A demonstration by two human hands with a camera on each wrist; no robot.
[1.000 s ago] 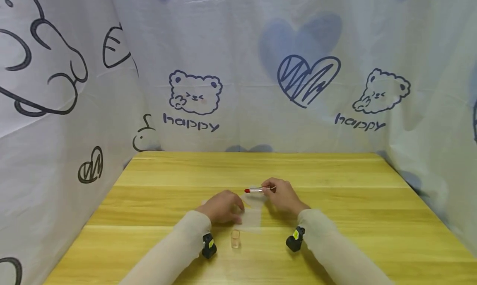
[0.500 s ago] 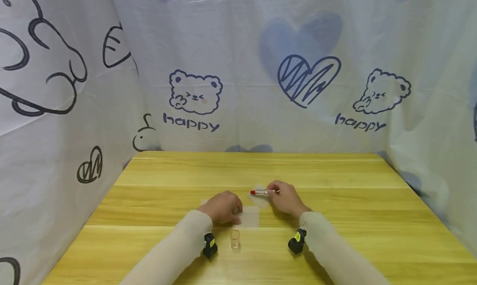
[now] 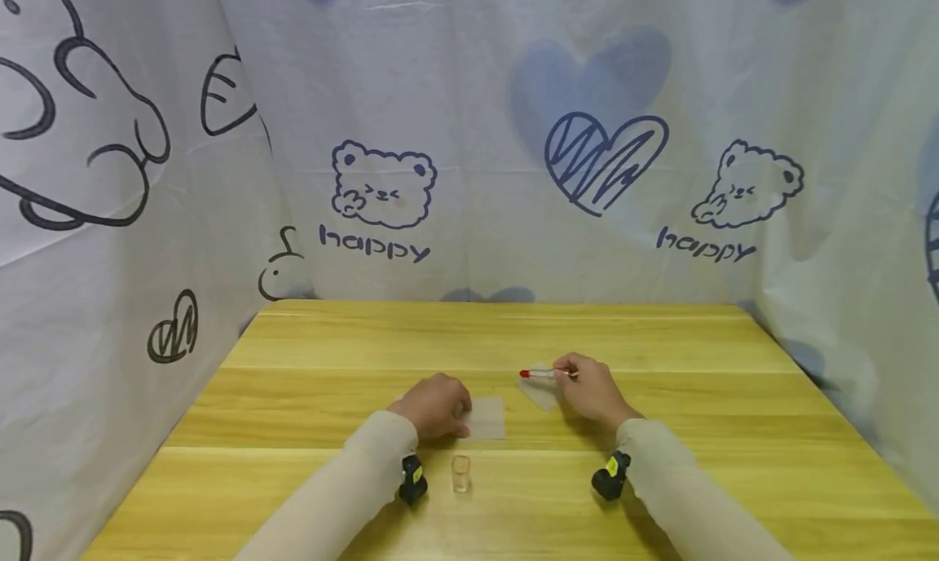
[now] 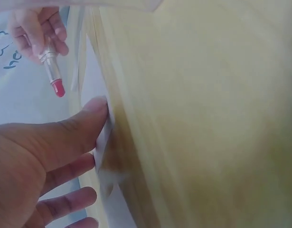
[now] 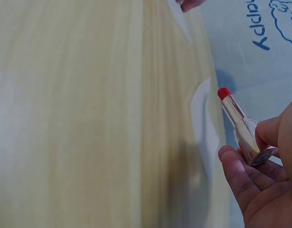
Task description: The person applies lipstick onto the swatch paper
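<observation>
My right hand [image 3: 590,390] grips a lipstick [image 5: 237,116] with a shiny tube and its red bullet exposed, pointing left in the head view. A small white paper piece [image 3: 541,395] sits just below the lipstick, beside the right fingertips. My left hand [image 3: 434,406] pinches the left edge of another thin white paper [image 3: 486,419], thumb on it in the left wrist view. Part of that paper is hidden by the fingers. Nearer me, a small clear cap [image 3: 460,474] stands on the table between the forearms.
The wooden table [image 3: 293,349] reaches back to a white cloth curtain [image 3: 484,243] with printed bears and hearts. Another curtain side [image 3: 95,300] closes off the left. A black camera is strapped on each wrist.
My right hand has moved to the right with the lipstick, and the small paper piece has moved along with it, away from the other paper. My left hand has barely moved.
</observation>
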